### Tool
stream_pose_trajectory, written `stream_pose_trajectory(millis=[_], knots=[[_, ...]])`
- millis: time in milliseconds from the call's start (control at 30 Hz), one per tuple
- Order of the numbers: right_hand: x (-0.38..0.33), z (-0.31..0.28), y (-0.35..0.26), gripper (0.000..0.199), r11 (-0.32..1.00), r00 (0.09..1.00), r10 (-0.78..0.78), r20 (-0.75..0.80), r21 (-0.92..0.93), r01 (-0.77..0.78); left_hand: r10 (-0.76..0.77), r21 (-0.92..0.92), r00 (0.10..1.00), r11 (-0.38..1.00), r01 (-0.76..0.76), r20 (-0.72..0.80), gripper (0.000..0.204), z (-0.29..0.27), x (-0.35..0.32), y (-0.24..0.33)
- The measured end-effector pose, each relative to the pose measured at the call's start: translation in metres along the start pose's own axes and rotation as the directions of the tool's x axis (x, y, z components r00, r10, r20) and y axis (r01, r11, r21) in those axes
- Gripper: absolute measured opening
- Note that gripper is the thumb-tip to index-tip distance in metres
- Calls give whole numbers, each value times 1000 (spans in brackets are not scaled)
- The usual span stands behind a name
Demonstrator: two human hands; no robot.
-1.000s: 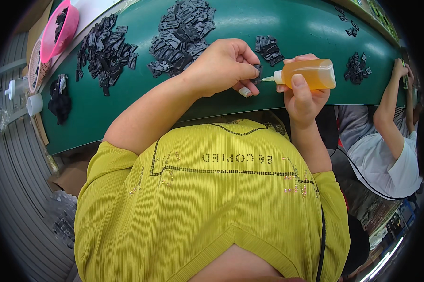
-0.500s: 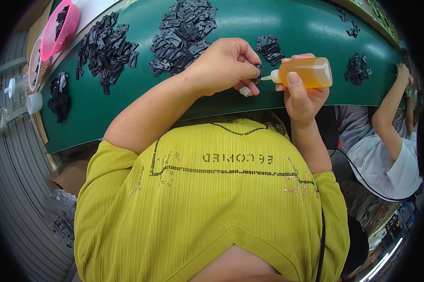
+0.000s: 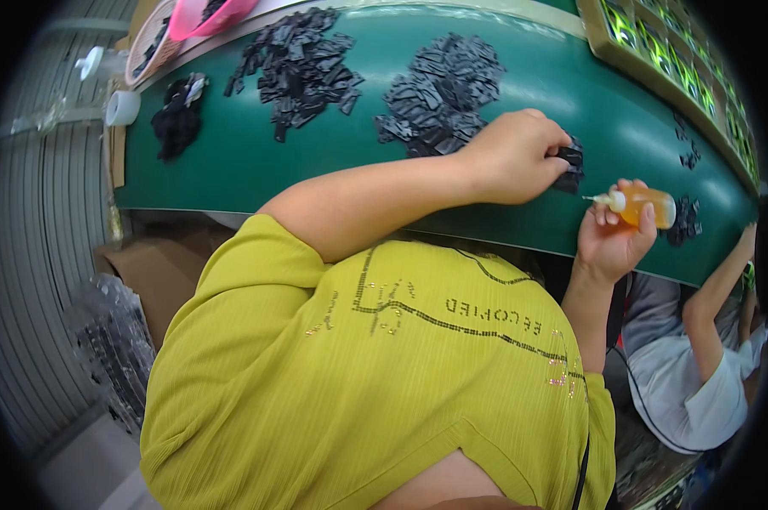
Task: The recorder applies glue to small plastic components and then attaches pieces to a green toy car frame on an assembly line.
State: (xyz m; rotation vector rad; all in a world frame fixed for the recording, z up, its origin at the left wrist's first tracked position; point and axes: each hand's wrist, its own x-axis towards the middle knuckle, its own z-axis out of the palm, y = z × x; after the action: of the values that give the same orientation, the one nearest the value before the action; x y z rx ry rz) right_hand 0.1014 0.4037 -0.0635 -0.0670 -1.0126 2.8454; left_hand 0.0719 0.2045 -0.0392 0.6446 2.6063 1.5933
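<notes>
My left hand (image 3: 520, 157) reaches over to the small stack of flat black plastic parts (image 3: 574, 170). Its fingers are pinched around a black part (image 3: 564, 154) at the edge of that stack, and the fingertips are partly hidden. In my right hand (image 3: 615, 234) is a clear squeeze bottle (image 3: 648, 209) of amber liquid, tilted sideways with its thin nozzle pointing left. The nozzle tip is apart from the stack, just to its lower right. Beyond my left wrist lies a large heap of similar black parts (image 3: 448, 89).
Another heap of black parts (image 3: 299, 68) lies farther left on the green table (image 3: 367, 170). A black cloth (image 3: 178, 119), a white tape roll (image 3: 123, 108) and a pink basin (image 3: 201, 21) are at left. Boxed goods (image 3: 656, 59) line the right; a co-worker's arm (image 3: 716, 297) is at far right.
My left hand has moved from the nozzle tip to the small stack, carrying a black part. The bottle is now apart from that hand. The whole view has shifted and turned.
</notes>
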Motion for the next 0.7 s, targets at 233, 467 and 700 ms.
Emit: stream_pose_trajectory(millis=[233,467,700], knots=[[-3,1,0,34,999,1000,-7,5,-40,7,-57,476,976,866,154,-211,18,-92,-23,-3],[-1,5,1,32,997,1000,-18,6,-76,18,-506,573,828,614,543,-242,28,-168,-45,-43],[-3,5,3,32,996,999,-11,-34,-88,8,-526,476,824,681,556,-211,19,-176,-39,-60]])
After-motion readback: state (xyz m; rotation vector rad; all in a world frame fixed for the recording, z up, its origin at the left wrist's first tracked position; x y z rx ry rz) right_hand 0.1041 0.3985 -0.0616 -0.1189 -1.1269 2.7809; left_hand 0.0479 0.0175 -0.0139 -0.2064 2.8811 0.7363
